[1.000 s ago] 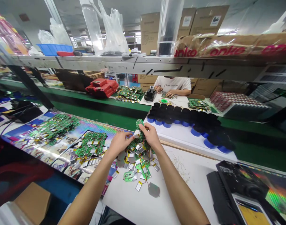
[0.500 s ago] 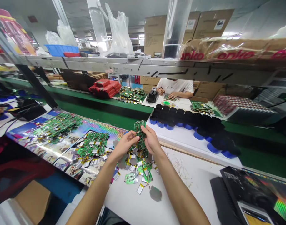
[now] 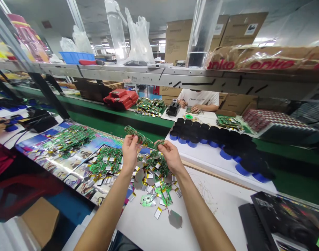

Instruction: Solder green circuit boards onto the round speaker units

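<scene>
At far left, two heaps of green circuit boards (image 3: 70,137) (image 3: 106,160) lie on a holographic printed mat (image 3: 48,158) (their leads seem to run to silver pouch cells). The hands have drawn apart since the last moment: the left hand (image 3: 129,151) now raises a strip of linked green boards (image 3: 138,135) clear, fingers clamped on it, while the right hand (image 3: 171,157), fingers pinched together, holds a smaller green piece (image 3: 159,143). The single clump held earlier is now two parts. Below them sits one tangle of boards and cells (image 3: 156,163) on the white worktop (image 3: 214,216), with dozens of pouch cells (too many to count exactly), one loose pale-green board (image 3: 147,200) and one grey octagonal pad (image 3: 175,219) at its front edge. To the right stand roughly two dozen black cylinders on blue bases (image 3: 211,134).
</scene>
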A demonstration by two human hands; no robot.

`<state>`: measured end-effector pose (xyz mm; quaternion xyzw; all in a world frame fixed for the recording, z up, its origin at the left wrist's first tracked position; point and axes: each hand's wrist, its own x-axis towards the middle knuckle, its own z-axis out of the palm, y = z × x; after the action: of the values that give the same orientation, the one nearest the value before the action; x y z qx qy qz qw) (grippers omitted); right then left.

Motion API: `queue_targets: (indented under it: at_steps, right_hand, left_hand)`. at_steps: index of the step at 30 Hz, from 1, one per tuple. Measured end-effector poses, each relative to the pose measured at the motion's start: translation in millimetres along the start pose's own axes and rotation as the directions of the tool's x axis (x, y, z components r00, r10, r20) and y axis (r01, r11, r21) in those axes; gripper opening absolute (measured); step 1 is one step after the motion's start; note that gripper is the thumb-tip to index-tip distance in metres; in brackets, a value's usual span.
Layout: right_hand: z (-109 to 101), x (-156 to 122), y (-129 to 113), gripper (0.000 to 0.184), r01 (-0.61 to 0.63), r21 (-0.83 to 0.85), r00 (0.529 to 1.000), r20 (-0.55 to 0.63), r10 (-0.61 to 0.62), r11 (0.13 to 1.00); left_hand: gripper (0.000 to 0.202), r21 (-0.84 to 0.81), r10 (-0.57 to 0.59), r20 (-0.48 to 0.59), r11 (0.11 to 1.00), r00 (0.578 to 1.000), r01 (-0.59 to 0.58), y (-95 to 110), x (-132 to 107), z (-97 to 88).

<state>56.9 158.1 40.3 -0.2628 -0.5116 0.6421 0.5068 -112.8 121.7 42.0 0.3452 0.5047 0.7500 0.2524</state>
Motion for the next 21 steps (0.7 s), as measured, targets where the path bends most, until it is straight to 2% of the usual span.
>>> queue_targets:
  at_steps: [2, 4, 9, 13, 16, 21]
  right_hand:
    - [4.8, -2.7, 2.4, 0.054, -0.020, -0.025, 0.999, 0.036, 0.021, 0.999]
    - [7.7, -4.5, 6.1, 0.053, -0.051, -0.044, 0.998, 0.029, 0.053, 0.998]
    - [7.2, -3.0, 15.6, 0.053, -0.058, -0.141, 0.997, -0.065, 0.050, 0.988]
    - [5.4, -1.5, 15.2, 0.055, 0.010, -0.255, 0.990, -0.131, -0.045, 0.967]
    - [6.1, -2.6, 12.6, 0.057, 0.041, -0.319, 0.989, -0.122, -0.084, 0.947]
    - [6.6, -3.8, 14.9, 0.061, 0.021, -0.351, 0.994, -0.097, -0.058, 0.936]
  left_hand:
    - [0.035, 0.027, 0.040, -0.053, 0.999, 0.998, -0.038, 2.8, 3.6, -0.7]
    - [0.031, 0.053, 0.044, -0.059, 0.998, 0.997, -0.041, 5.2, 5.4, -2.8]
    - [0.024, -0.010, -0.101, -0.009, 0.995, 0.995, 0.101, 7.8, 6.4, -9.9]
    - [0.029, -0.062, -0.216, 0.076, 0.973, 0.973, 0.221, 9.4, 4.2, -10.7]
    - [0.040, -0.036, -0.269, 0.142, 0.960, 0.953, 0.276, 10.4, -1.0, -8.6]
    - [0.054, 0.086, -0.281, 0.196, 0.959, 0.940, 0.269, 8.4, -11.4, -8.5]
